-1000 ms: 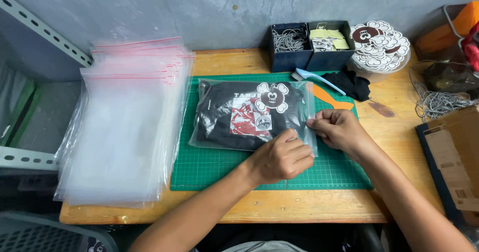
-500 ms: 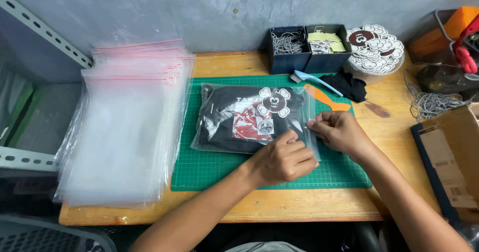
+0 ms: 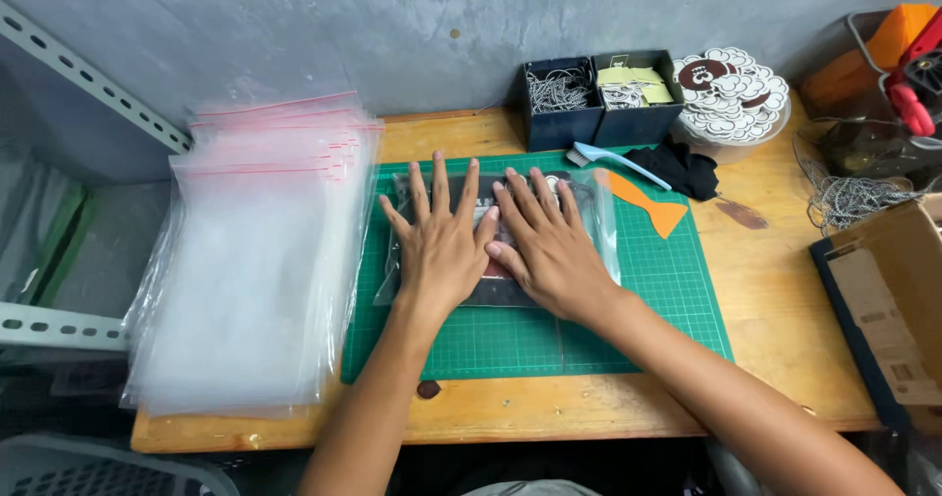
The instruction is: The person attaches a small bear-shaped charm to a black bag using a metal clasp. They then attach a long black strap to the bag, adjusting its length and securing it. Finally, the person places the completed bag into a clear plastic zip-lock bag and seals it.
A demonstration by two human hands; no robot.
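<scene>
Both hands lie flat and side by side, fingers spread, palms down on a clear plastic bag (image 3: 601,223) that holds a folded dark garment (image 3: 491,285). The left hand (image 3: 442,246) and the right hand (image 3: 549,251) touch at the thumbs; neither grips anything, both press.

Procedure, as judged from this position:
1. Keep the palms flat so that the pressure spreads over the whole garment.
2. Push trapped air toward the bag's mouth; which edge that is cannot be told here.
3. Keep the fingertips inside the bag's outline to avoid creasing the film.

The bag rests on a green cutting mat (image 3: 667,300), directly under the hands, and the mat lies on a wooden desk (image 3: 765,290).

Surroundings: to the left of the left hand, a stack of empty clear bags (image 3: 255,270) overhangs the desk edge. Beyond the fingertips stand two dark bins (image 3: 599,99) against a grey wall (image 3: 392,35). Beyond the right hand lie a light blue brush (image 3: 613,162), an orange cut-out shape (image 3: 648,204) and a pile of round printed tags (image 3: 731,89). Far right, an open cardboard box (image 3: 888,310).
</scene>
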